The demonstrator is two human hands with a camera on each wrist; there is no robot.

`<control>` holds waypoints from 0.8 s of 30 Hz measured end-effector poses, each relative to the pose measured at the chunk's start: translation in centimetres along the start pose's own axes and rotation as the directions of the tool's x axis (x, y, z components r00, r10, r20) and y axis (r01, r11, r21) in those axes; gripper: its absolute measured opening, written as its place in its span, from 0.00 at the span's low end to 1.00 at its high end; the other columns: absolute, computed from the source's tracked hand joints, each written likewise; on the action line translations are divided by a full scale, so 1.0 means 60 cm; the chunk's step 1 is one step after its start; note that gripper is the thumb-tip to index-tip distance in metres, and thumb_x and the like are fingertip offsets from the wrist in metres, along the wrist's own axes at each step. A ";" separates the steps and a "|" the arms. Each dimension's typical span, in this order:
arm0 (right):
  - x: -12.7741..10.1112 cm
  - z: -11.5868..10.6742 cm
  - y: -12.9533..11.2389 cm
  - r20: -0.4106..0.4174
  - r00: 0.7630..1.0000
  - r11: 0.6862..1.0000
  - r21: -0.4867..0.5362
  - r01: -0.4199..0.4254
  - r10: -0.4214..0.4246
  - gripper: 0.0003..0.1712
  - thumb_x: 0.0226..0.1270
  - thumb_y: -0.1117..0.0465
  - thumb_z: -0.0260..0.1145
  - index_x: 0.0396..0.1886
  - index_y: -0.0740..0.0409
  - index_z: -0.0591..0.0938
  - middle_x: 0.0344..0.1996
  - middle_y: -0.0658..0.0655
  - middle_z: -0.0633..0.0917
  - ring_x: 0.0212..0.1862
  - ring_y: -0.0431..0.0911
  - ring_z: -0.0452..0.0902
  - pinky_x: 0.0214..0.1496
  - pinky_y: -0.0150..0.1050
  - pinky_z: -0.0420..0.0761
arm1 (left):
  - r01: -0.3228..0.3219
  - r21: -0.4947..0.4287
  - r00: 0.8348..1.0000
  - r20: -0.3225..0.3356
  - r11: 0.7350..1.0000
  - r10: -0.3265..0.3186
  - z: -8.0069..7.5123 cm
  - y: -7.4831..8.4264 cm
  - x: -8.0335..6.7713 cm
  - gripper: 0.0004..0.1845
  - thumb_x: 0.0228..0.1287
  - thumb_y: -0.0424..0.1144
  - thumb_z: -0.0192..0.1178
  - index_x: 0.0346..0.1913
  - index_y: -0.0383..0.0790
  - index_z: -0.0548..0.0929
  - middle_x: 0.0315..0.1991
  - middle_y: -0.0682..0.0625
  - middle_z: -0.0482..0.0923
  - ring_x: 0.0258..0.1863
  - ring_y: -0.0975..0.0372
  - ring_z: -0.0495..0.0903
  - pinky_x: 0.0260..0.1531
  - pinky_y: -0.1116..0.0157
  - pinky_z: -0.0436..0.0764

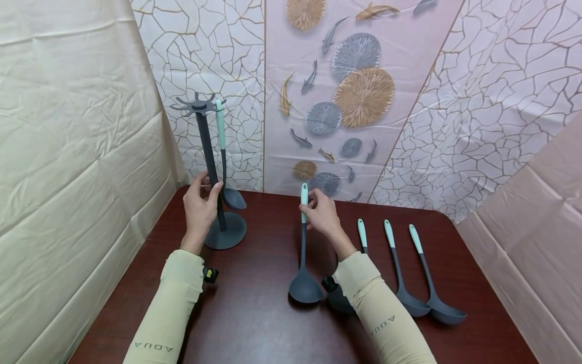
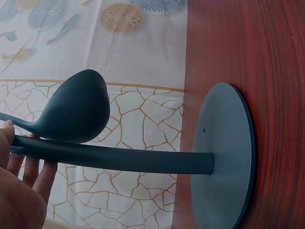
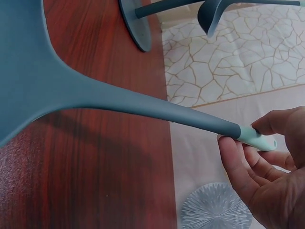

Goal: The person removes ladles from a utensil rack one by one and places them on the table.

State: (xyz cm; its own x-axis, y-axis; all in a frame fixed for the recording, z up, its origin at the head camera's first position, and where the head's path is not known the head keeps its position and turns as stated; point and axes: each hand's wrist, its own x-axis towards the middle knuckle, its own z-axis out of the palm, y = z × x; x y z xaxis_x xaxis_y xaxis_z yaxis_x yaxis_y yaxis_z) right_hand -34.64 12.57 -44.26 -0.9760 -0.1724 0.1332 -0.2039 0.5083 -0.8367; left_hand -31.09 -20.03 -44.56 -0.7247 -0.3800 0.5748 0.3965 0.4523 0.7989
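Observation:
My left hand (image 1: 198,208) grips the dark pole of a utensil stand (image 1: 207,146), which has a round base and a ring of hooks on top. From one hook hangs a ladle (image 1: 234,199) by its mint-green handle, its grey bowl beside the pole. In the left wrist view the fingers wrap the pole just under the ladle bowl (image 2: 78,107). With thumb and fingers my right hand (image 1: 322,212) pinches the mint handle of another grey ladle (image 1: 305,287), held handle up, bowl low over the table. The right wrist view shows its neck (image 3: 143,105) running to the pinched handle.
Two ladles (image 1: 411,304) (image 1: 447,312) lie at the right of the dark red table (image 1: 254,323), handles pointing away. Another utensil with a mint handle (image 1: 361,232) lies partly hidden behind my right forearm. Patterned cloth (image 1: 364,151) hangs behind the table, with pale cloth at both sides.

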 end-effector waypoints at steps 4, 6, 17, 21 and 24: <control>0.001 0.004 0.007 0.006 1.000 0.999 -0.012 -0.031 0.031 0.16 0.77 0.60 0.68 0.58 0.57 0.78 0.36 0.60 0.81 0.30 0.61 0.86 0.33 0.60 0.88 | 0.002 0.001 1.000 0.001 1.000 -0.002 0.000 -0.001 0.000 0.21 0.75 0.44 0.68 0.66 0.41 0.82 0.50 0.41 0.84 0.44 0.57 0.84 0.37 0.80 0.77; 0.002 0.005 0.011 0.005 0.999 0.999 -0.010 -0.037 0.037 0.15 0.76 0.61 0.69 0.57 0.57 0.78 0.35 0.61 0.81 0.27 0.57 0.86 0.33 0.61 0.88 | 0.001 0.000 1.000 0.001 1.000 -0.001 0.000 -0.002 0.001 0.21 0.75 0.44 0.68 0.65 0.41 0.82 0.50 0.41 0.84 0.44 0.57 0.85 0.37 0.80 0.77; 0.009 0.014 0.031 0.006 0.999 0.998 -0.031 -0.048 0.048 0.17 0.75 0.63 0.70 0.58 0.62 0.80 0.34 0.61 0.82 0.21 0.50 0.84 0.32 0.60 0.88 | -0.006 -0.004 1.000 0.001 1.000 0.006 0.001 -0.004 0.000 0.21 0.75 0.44 0.68 0.66 0.41 0.82 0.50 0.41 0.84 0.45 0.56 0.85 0.38 0.79 0.78; 0.010 0.016 0.038 0.022 0.998 0.997 -0.054 -0.050 0.051 0.20 0.75 0.64 0.70 0.62 0.64 0.81 0.35 0.62 0.84 0.22 0.52 0.86 0.32 0.59 0.88 | -0.006 -0.004 1.000 -0.005 1.000 0.006 0.002 -0.006 -0.001 0.21 0.75 0.44 0.68 0.66 0.40 0.82 0.49 0.42 0.84 0.45 0.57 0.85 0.38 0.80 0.78; 0.011 0.018 0.044 0.034 0.997 0.996 -0.064 -0.063 0.065 0.21 0.75 0.64 0.69 0.64 0.65 0.81 0.36 0.62 0.84 0.22 0.51 0.86 0.31 0.57 0.89 | -0.011 -0.004 1.000 -0.008 1.000 0.011 0.003 -0.007 0.000 0.21 0.75 0.43 0.68 0.65 0.40 0.82 0.49 0.42 0.84 0.45 0.57 0.84 0.39 0.80 0.78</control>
State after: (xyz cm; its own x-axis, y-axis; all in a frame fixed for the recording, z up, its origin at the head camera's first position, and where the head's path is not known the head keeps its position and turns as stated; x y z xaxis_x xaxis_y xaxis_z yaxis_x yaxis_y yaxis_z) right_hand -35.72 12.89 -46.93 -0.9841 -0.1671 0.0602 -0.1464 0.5708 -0.8080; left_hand -31.36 -20.06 -44.90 -0.7156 -0.3819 0.5848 0.4064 0.4533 0.7933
